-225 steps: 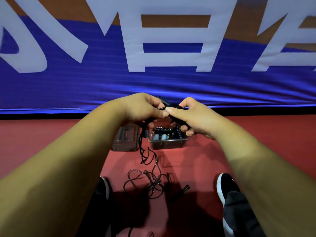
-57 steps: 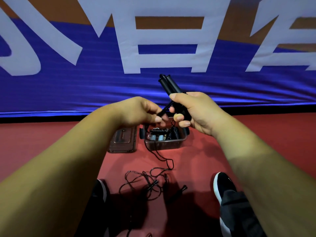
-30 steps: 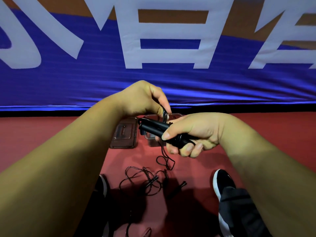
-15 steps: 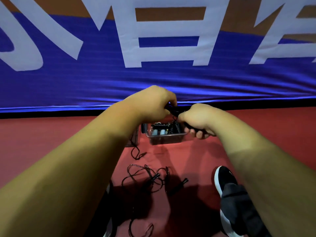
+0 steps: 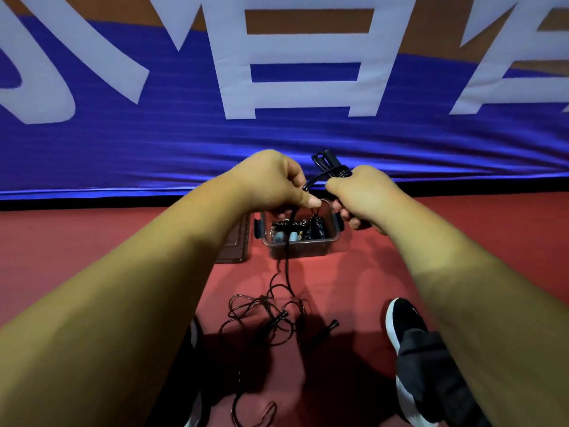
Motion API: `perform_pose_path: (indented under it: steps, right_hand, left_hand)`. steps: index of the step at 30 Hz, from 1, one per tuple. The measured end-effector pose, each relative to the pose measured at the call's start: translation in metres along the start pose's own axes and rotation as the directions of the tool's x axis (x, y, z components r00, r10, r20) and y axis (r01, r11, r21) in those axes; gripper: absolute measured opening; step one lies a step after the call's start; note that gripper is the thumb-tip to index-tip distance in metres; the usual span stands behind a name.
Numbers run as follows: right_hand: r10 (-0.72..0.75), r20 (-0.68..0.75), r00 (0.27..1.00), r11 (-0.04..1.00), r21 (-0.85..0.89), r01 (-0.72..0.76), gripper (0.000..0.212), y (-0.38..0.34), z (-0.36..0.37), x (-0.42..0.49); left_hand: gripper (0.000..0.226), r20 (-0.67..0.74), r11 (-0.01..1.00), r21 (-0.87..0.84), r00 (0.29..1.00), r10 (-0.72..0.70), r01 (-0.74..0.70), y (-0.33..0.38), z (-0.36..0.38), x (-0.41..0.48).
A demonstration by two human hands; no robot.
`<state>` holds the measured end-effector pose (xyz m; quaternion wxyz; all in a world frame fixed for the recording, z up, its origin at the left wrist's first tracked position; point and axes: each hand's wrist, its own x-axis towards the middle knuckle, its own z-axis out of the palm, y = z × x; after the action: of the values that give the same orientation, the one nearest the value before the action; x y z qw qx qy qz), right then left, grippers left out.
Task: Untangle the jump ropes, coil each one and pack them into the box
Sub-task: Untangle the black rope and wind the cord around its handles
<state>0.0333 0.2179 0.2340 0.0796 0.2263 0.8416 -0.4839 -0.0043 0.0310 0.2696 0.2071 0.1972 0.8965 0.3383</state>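
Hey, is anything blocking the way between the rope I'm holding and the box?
No cover: the box is open, its lid on the floor to its left. Coiled ropes fill part of it, and the held rope trails down to the tangle.

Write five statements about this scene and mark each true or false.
1. The right hand grips the black handles. True.
2. The lid lies on the floor, left of the box. True.
3. The box is empty. False: coiled ropes lie in it.
4. The left hand rests flat on the floor. False: it pinches the cord above the box.
5. No rope is left on the floor. False: a tangled rope lies nearer the person than the box.
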Motion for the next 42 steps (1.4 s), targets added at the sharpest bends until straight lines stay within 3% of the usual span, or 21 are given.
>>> perform_pose_path:
  steps: [3, 6, 9, 12, 15, 18, 20, 24, 27, 30, 34, 39, 42]
  right_hand:
    - [-0.010, 0.018, 1.000, 1.000, 0.030, 0.010, 0.022, -0.001, 0.003, 0.001]
    - [-0.042, 0.021, 0.999, 0.999, -0.016, 0.042, 0.023, -0.005, 0.008, 0.000]
    - [-0.038, 0.015, 0.999, 0.999, 0.011, 0.038, 0.022, -0.004, 0.012, -0.003]
    - [-0.018, 0.037, 0.999, 0.996, 0.091, 0.014, 0.023, -0.003, 0.012, -0.003]
    - [-0.021, 0.071, 0.997, 0.989, 0.147, 0.010, 0.022, -0.002, 0.010, -0.002]
    - [-0.020, 0.101, 0.995, 0.983, 0.183, 0.002, 0.019, -0.002, 0.007, -0.002]
    - [-0.004, 0.153, 0.988, 0.966, 0.258, -0.036, 0.013, -0.004, 0.005, -0.003]
    - [0.017, 0.252, 0.968, 0.905, 0.407, -0.122, 0.005, -0.008, 0.000, -0.008]
    - [-0.012, 0.340, 0.940, 0.884, 0.443, -0.149, 0.016, -0.007, -0.001, -0.013]
    - [-0.041, 0.345, 0.938, 0.872, 0.471, -0.135, 0.038, -0.008, 0.001, -0.014]
    - [-0.032, 0.304, 0.952, 0.846, 0.515, -0.136, 0.032, -0.010, 0.002, -0.013]
    - [-0.063, 0.282, 0.957, 0.797, 0.592, -0.122, 0.030, -0.013, -0.003, -0.012]
    - [-0.084, 0.304, 0.949, 0.803, 0.585, -0.117, 0.031, -0.013, -0.006, -0.012]
  left_hand:
    - [0.015, -0.228, 0.909, 0.416, 0.966, 0.122, -0.016, -0.003, 0.004, 0.005]
    - [0.013, -0.298, 0.873, 0.484, 0.949, 0.105, 0.056, -0.007, 0.012, 0.006]
    - [0.017, -0.295, 0.936, 0.351, 0.952, 0.078, 0.032, -0.008, 0.012, 0.006]
    - [0.020, -0.130, 0.998, -0.010, 0.990, 0.063, -0.065, -0.003, 0.007, 0.000]
    - [0.022, 0.151, 0.861, -0.509, 0.983, 0.100, -0.009, -0.001, 0.003, -0.009]
    - [0.037, 0.246, 0.710, -0.703, 0.951, 0.187, 0.042, -0.003, 0.000, -0.008]
    - [0.036, 0.211, 0.747, -0.665, 0.956, 0.203, -0.012, -0.009, -0.002, -0.006]
    - [0.033, 0.166, 0.928, -0.370, 0.981, 0.104, -0.036, -0.028, -0.002, -0.007]
    - [0.029, 0.194, 0.982, -0.187, 0.980, 0.038, -0.001, -0.030, 0.000, -0.011]
    - [0.028, 0.283, 0.969, -0.236, 0.959, 0.004, 0.066, -0.028, 0.005, -0.013]
    - [0.027, 0.360, 0.928, -0.347, 0.933, 0.000, 0.134, -0.031, 0.005, -0.008]
    - [0.037, 0.540, 0.853, -0.481, 0.835, 0.106, 0.203, -0.043, -0.003, -0.008]
    - [0.032, 0.520, 0.861, -0.458, 0.852, 0.060, 0.219, -0.042, -0.006, -0.011]
